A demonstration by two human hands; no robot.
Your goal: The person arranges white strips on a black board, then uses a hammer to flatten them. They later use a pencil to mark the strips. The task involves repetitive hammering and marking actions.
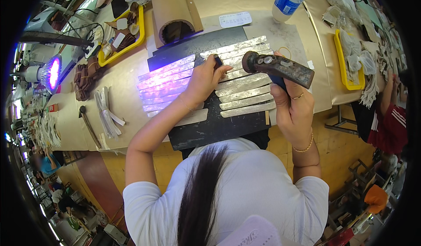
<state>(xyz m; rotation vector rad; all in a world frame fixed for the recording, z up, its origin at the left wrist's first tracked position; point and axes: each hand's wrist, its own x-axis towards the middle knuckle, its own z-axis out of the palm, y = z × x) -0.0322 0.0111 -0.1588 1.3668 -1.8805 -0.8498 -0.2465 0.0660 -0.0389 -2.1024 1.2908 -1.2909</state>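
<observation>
Hammer [280,66] with a worn metal head is over the right-hand rows of silvery strips [245,87], hiding parts of several. The right hand [296,114] has its fingers clamped around the blue handle. The left hand [204,81] pinches a short dark rod [218,60] between thumb and fingers, covering the gap between the two columns of strips. Beneath lies a black board [195,135]. Beyond it stand a thick brown tube [173,9] and a bottle [287,3]. A lit lamp [52,75] casts violet light over the left column; yellow trays [141,24] sit at both sides. The bottle's blue label carries white print; a white card [235,20] bears dark lines too small to read.
</observation>
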